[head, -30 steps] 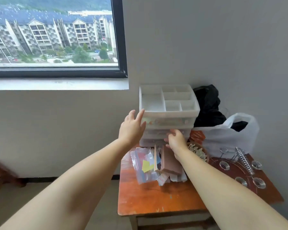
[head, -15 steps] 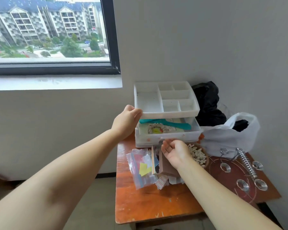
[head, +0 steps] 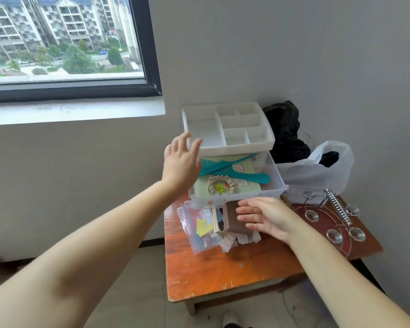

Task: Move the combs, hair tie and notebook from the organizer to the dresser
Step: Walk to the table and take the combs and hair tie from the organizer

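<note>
Right now my left hand [head: 180, 164] is lifted beside the left front corner of the white organizer [head: 227, 131], fingers spread and holding nothing, its fingertips overlapping the edge of the divided top tray. Below that tray the clear drawer [head: 276, 185] stands pulled out toward me. Inside it lie two teal combs [head: 225, 165], crossed over each other, one with a thin tail handle pointing back to the right, the other with a broad handle reaching toward the drawer's right wall. Under them sits the pale green notebook [head: 246, 185], flat on the drawer floor, and on its cover rests the cream ruffled hair tie [head: 221, 185] with something yellow-green at its centre. My right hand [head: 263, 217] hovers just in front of the drawer's front wall, palm turned leftward, fingers loosely extended and empty, over a brown block [head: 234, 218] that lies on the orange wooden dresser [head: 223, 273]. Beside that block is a clear zip bag [head: 199, 226] with yellow paper scraps inside. To the right, a white plastic bag [head: 317, 171] and a black bag [head: 284, 129] sit against the wall, with metal spring coils [head: 336, 207] near them.
</note>
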